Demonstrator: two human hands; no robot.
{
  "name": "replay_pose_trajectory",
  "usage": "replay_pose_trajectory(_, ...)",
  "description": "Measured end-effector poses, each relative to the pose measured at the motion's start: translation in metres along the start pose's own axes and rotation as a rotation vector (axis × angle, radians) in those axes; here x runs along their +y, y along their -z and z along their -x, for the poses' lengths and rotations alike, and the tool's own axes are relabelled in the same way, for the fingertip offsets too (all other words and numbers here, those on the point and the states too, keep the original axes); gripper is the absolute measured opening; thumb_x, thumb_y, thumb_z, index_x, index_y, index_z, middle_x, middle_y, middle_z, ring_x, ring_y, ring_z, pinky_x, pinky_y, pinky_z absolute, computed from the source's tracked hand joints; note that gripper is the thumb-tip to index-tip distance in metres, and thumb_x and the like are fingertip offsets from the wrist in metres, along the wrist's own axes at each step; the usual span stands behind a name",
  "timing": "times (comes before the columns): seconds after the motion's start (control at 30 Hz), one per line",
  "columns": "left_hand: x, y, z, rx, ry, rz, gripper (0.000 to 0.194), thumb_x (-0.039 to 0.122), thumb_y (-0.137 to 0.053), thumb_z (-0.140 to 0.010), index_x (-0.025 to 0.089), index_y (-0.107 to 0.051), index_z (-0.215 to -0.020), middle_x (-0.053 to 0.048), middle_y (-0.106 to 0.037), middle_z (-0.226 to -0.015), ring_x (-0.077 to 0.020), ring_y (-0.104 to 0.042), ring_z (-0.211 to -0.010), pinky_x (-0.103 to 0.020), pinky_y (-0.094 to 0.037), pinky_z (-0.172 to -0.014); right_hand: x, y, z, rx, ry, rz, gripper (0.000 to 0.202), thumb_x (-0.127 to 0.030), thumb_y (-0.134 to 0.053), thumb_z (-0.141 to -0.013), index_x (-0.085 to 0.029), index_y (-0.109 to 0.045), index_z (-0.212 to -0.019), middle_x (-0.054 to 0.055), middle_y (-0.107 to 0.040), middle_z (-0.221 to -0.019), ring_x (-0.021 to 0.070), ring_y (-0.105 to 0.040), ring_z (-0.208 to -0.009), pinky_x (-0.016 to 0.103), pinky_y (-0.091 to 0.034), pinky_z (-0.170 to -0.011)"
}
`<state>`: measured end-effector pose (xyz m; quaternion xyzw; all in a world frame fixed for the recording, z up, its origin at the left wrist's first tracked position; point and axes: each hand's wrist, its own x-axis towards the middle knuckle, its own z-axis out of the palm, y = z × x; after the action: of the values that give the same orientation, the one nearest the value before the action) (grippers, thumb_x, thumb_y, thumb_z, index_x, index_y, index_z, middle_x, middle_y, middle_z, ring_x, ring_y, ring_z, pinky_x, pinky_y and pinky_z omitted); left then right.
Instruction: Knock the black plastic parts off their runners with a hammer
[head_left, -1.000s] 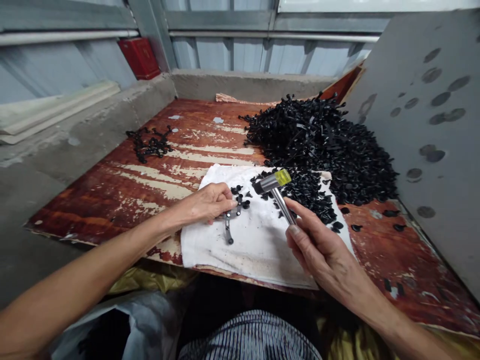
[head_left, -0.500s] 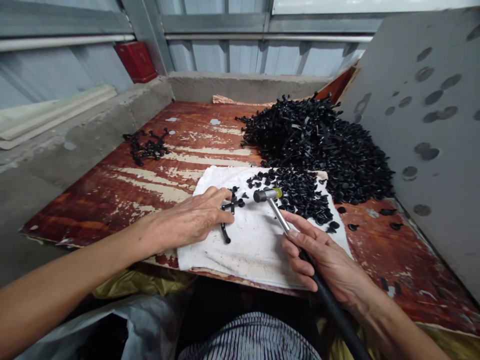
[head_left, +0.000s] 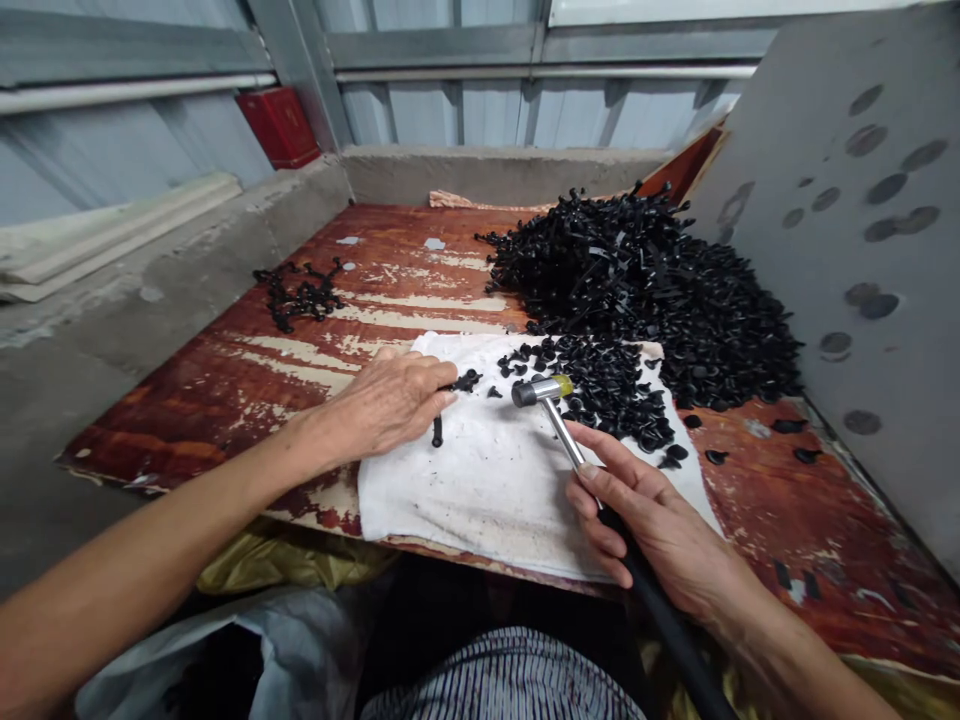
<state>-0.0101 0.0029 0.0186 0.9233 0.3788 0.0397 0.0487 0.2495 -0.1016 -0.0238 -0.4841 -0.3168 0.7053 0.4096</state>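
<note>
My left hand (head_left: 394, 405) is closed on a small black part (head_left: 438, 430), whose lower end sticks out below the fingers over the white cloth (head_left: 465, 500). More small black pieces (head_left: 468, 381) touch or lie just beyond its fingertips. My right hand (head_left: 637, 500) grips a mallet (head_left: 562, 432) with a metal neck, black handle and a head dark at one end, yellow at the other. The mallet's head is in front of many small round black pieces (head_left: 619, 390) spread on the cloth's right side.
A large heap of black parts (head_left: 600, 260) rises at the back right of the worn red board (head_left: 300, 350). A smaller black cluster (head_left: 300, 295) lies at the left. A grey spotted panel (head_left: 847, 260) borders the right side.
My left hand has moved slightly left and up with the black part, which now shows less below the fingers. My right hand and the mallet look nearly unchanged.
</note>
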Motion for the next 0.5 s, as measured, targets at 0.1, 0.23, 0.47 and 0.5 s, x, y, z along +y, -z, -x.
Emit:
replay_pose_trajectory(0.1,-0.012,-0.002,-0.002,-0.043,0.095,0.159,0.028,0.034,-0.035,-0.099,0.021,-0.041,-0.075,0.001,-0.047,-0.068,-0.0159,-0.048,-0.066,-0.029,-0.033,-0.064,-0.006,-0.005,-0.005,-0.008,0.072,0.292,0.062,-0.045,-0.061,-0.087,-0.022,-0.042,-0.142,-0.008,-0.048,-0.065,0.0073,-0.035,-0.042,0.018,-0.036,-0.033)
replay_pose_trajectory(0.23,-0.018,-0.005,0.002,-0.047,0.149,0.223,0.030,0.035,-0.034,-0.098,0.022,-0.035,-0.071,0.002,-0.044,-0.065,-0.0142,-0.045,-0.062,-0.027,-0.029,-0.061,-0.019,-0.010,-0.024,-0.053,0.270,0.765,0.057,-0.030,-0.045,-0.093,-0.015,-0.041,-0.148,-0.005,-0.045,-0.065,0.0104,-0.039,-0.044,0.021,-0.033,-0.039)
replay_pose_trajectory(0.47,-0.015,-0.008,0.015,-0.031,0.176,0.164,0.022,0.029,-0.035,-0.094,0.022,-0.039,-0.074,0.001,-0.047,-0.067,-0.0163,-0.047,-0.066,-0.029,-0.032,-0.068,-0.029,-0.022,-0.059,-0.103,0.483,1.130,0.056,-0.018,-0.040,-0.087,-0.011,-0.050,-0.142,-0.001,-0.051,-0.063,0.0172,-0.046,-0.055,0.030,-0.044,-0.060)
replay_pose_trajectory(0.5,-0.016,-0.009,0.016,-0.026,0.188,0.166,0.022,0.029,-0.036,-0.094,0.022,-0.039,-0.074,0.001,-0.047,-0.067,-0.0162,-0.047,-0.065,-0.029,-0.032,-0.067,-0.031,-0.025,-0.063,-0.103,0.482,1.137,0.056,-0.017,-0.041,-0.086,-0.011,-0.051,-0.141,-0.001,-0.052,-0.063,0.0177,-0.048,-0.057,0.031,-0.044,-0.062)
